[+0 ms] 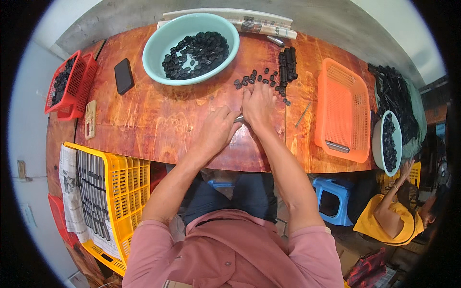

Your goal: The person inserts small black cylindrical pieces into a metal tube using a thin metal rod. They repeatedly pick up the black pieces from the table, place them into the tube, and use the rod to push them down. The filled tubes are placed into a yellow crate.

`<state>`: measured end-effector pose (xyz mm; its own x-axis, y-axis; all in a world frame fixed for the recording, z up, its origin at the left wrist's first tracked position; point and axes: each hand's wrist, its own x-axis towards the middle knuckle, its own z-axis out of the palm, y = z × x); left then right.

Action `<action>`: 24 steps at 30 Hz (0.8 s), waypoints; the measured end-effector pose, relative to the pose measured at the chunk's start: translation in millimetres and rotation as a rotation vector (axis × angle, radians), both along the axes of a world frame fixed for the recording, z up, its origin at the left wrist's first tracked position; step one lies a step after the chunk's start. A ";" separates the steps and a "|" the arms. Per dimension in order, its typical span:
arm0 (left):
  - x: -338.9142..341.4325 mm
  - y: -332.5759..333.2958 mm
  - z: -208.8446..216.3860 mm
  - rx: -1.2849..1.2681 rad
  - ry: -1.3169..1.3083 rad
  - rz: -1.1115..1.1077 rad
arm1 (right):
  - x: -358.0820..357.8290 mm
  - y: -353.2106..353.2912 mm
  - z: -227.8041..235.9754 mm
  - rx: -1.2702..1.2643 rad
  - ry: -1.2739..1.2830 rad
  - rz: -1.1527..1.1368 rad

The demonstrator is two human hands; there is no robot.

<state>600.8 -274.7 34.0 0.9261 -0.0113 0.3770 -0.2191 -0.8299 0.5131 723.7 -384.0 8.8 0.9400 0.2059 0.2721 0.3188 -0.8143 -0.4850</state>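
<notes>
My left hand [217,132], over the middle of the table, is closed around a short shiny metal tube [239,118]. Most of the tube is hidden in the fist; its end shows beside my right wrist. My right hand [259,105] reaches farther forward, palm down, with its fingers stretched out at the edge of a scatter of small black oval pieces [252,77]. Whether a piece is under those fingertips is hidden. Just right of the scatter lie black ribbed rods [288,65]. Beyond them is a silver cylinder [275,41].
A pale green basin [150,57] of black pieces stands behind my hands. An orange basket [322,110] sits right, a thin metal rod [303,114] beside it. Left are a phone [124,76], red baskets [79,103] and a yellow crate [127,182] of rods. Someone in yellow [389,218] is at right.
</notes>
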 end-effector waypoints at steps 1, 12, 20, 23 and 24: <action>-0.3 -0.8 -0.5 0.000 0.008 -0.007 | -1.3 0.1 -1.0 0.007 0.000 -0.005; 4.7 9.1 -23.7 -0.252 -0.004 0.055 | -2.0 8.3 -18.6 0.296 -0.107 -0.048; -39.2 7.2 19.1 -0.799 0.140 0.136 | 48.2 -48.8 -43.1 0.517 0.062 -0.020; -120.2 40.8 42.6 -0.657 0.144 0.253 | 39.1 -28.5 -36.9 0.504 0.009 0.088; -148.3 51.0 50.7 -0.653 0.071 0.283 | 34.1 -26.1 -37.4 0.490 0.026 0.093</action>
